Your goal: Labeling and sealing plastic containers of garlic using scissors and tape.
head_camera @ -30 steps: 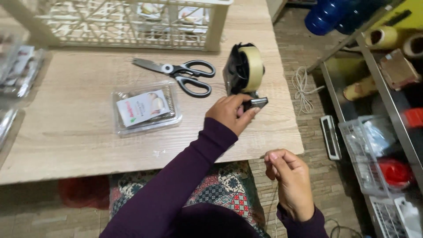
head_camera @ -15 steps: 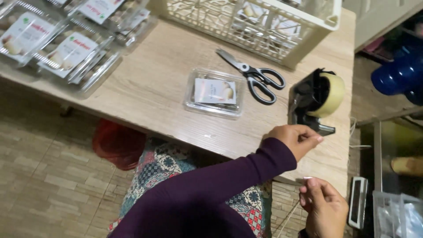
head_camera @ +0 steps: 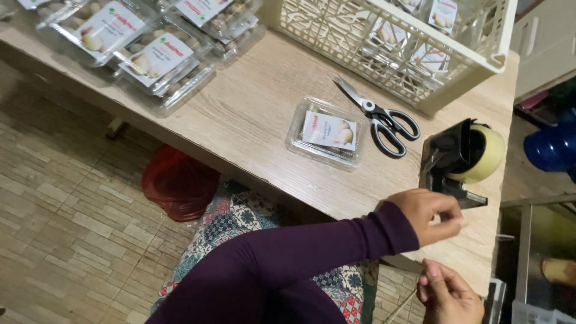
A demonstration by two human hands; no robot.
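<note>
Left hand (head_camera: 429,217) pinches shut at the tape dispenser (head_camera: 459,161), which sits at its one o'clock; right hand (head_camera: 449,294), fingers curled, waits at six, farther off.

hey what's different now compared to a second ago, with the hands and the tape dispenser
The view swung left. The left hand stays at the tape dispenser, fingers pinched by its cutter end. The right hand stays low, off the table edge. Scissors, the single clear food pack and crate have not moved.
</note>
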